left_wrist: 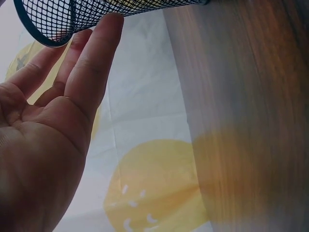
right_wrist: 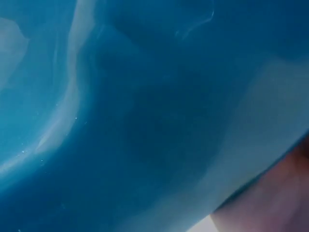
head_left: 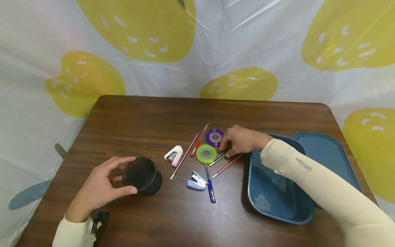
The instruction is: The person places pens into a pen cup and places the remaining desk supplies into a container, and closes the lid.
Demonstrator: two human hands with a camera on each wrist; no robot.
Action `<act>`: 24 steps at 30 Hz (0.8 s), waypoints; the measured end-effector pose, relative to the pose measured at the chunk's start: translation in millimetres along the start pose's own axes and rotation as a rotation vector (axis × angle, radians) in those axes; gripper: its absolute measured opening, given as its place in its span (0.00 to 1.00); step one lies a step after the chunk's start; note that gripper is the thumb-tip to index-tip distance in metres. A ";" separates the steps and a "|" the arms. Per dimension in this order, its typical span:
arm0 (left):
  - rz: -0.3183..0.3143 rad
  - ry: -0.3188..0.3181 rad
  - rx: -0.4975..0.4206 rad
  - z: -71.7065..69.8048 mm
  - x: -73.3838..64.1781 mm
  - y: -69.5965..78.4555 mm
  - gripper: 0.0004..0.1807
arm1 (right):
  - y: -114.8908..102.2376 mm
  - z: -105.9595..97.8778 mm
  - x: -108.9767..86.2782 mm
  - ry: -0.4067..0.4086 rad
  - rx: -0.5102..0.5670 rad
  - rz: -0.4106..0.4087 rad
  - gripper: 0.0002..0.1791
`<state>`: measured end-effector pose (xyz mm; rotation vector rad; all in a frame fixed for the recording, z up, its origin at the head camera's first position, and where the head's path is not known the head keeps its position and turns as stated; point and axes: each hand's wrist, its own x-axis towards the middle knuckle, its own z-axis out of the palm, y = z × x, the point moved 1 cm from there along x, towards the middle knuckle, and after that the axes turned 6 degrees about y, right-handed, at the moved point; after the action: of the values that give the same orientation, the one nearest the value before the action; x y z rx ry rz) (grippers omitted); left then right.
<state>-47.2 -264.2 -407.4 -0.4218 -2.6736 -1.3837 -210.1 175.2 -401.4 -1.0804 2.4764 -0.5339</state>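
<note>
The left hand point(head_left: 103, 185) holds the black mesh cup point(head_left: 153, 182) left of the white stapler point(head_left: 177, 149), thumb and fingers bracing opposite sides, presumably for steadiness, while the right hand point(head_left: 242, 140), fingers bent narrowly, meets 1 pencil point(head_left: 217, 160) beside the green tape roll point(head_left: 199, 155), pinch indeterminable.

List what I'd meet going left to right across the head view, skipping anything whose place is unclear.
Left hand, black cup, white-pink stapler, green roll, right hand, blue bin, blue lid.
</note>
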 end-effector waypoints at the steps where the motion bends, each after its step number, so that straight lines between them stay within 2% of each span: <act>1: 0.000 0.001 -0.001 -0.2 -0.3 0.0 0.45 | -0.1 0.6 0.9 -0.003 -0.001 0.005 0.12; 14: 0.004 0.002 0.018 -2.3 0.8 0.4 0.45 | -2.8 6.1 10.9 0.021 -0.086 -0.025 0.10; 24: 0.000 -0.007 0.000 -0.3 2.9 -0.3 0.45 | 0.8 7.4 10.3 -0.001 -0.062 -0.032 0.10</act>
<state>-50.0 -264.1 -406.9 -0.4273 -2.6796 -1.3845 -213.4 166.5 -410.1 -1.1456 2.4938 -0.4691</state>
